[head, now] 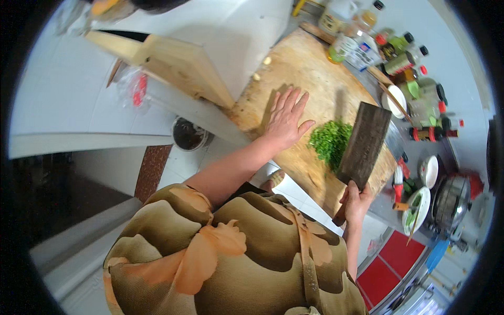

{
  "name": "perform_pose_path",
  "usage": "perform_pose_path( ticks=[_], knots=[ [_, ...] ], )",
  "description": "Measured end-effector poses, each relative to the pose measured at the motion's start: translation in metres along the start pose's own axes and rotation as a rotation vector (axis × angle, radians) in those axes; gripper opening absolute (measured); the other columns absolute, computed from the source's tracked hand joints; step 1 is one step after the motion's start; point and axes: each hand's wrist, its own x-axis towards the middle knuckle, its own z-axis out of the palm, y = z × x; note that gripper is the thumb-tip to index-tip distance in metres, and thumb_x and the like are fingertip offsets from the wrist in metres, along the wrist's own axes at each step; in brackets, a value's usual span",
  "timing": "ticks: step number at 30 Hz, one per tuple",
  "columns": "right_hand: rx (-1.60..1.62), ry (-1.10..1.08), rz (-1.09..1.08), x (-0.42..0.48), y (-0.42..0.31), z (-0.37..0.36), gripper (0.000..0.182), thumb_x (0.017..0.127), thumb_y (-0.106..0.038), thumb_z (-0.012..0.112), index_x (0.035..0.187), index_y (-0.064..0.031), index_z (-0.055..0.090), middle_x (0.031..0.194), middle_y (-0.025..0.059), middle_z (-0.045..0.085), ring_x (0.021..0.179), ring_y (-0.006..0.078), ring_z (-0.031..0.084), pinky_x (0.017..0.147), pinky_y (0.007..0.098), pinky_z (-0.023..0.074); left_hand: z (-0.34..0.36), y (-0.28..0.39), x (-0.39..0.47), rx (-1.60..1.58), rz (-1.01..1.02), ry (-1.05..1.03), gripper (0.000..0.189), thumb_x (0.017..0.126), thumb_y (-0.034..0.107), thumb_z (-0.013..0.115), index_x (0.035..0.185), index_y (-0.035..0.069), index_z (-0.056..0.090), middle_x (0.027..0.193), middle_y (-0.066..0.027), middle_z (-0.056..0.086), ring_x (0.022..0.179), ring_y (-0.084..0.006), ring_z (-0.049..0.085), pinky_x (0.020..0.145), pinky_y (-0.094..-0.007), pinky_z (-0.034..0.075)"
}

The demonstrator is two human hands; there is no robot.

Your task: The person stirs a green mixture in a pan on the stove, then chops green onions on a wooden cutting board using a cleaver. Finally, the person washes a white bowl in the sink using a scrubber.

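A large wooden chopping board [327, 90] lies before me. My left hand [286, 118] is held flat with its fingers spread, over or on the board, holding nothing. My right hand [356, 201] grips the wooden handle of a broad, dark-bladed cleaver [365, 141], tilted above the board's right part. Beside the blade and partly behind it is a heap of chopped green herbs [330, 141]. Two pale pieces, perhaps garlic cloves [256, 76], lie near the board's far left edge. Whether the cleaver touches the board or herbs, I cannot tell.
Sauce and oil bottles [399, 63] line the wall at the right. Nearby are a white bowl [393, 101] with chopsticks, a red-handled brush [398, 185], a dish of greens [416, 210] and a glass-lidded pot [451, 202]. A wooden panel [181, 63] stands left; below is a bin [189, 134].
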Motion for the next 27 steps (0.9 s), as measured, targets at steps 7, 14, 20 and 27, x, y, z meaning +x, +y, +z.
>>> perform_pose_path(
  ticks=[7,14,20,27],
  knots=[
    [0.009,-0.088,-0.051,0.002,0.012,0.001,0.009,0.093,-0.012,0.058,0.095,-0.0039,0.055,0.061,0.0009,0.051,0.046,0.0102,0.048,0.042,0.0263,0.0447,0.022,0.023,-0.018,-0.028,-0.203,-0.145,0.076,0.096,0.048,0.049,0.151,0.002,0.022,0.156,-0.0205,0.023,0.146,-0.0350,0.020,0.121,-0.0463,0.015],
    [0.186,-0.105,0.091,0.021,0.007,-0.025,0.016,0.092,-0.019,0.061,0.105,-0.0108,0.055,0.063,-0.0021,0.050,0.046,0.0079,0.044,0.039,0.0238,0.0345,0.031,0.088,-0.017,-0.568,-0.310,0.004,0.056,0.098,0.027,0.056,0.146,0.006,0.036,0.151,-0.0195,0.037,0.141,-0.0329,0.033,0.115,-0.0416,0.028],
    [0.436,-0.302,0.108,0.034,-0.009,-0.025,0.013,0.089,-0.013,0.058,0.098,-0.0066,0.052,0.063,0.0065,0.053,0.045,0.0173,0.048,0.043,0.0307,0.0411,0.017,0.104,0.001,-1.303,-0.303,0.157,0.079,0.101,0.058,0.028,0.148,-0.005,0.025,0.151,-0.0229,0.034,0.142,-0.0306,0.031,0.118,-0.0405,0.023],
    [0.651,-0.521,0.243,0.034,-0.024,-0.014,0.016,0.090,-0.024,0.056,0.092,-0.0113,0.047,0.059,0.0021,0.044,0.040,0.0142,0.039,0.044,0.0300,0.0369,-0.001,0.137,0.000,-2.262,-0.633,-0.282,0.104,0.087,0.081,0.024,0.147,-0.005,0.026,0.146,-0.0208,0.040,0.137,-0.0328,0.038,0.115,-0.0470,0.027]
  ],
)
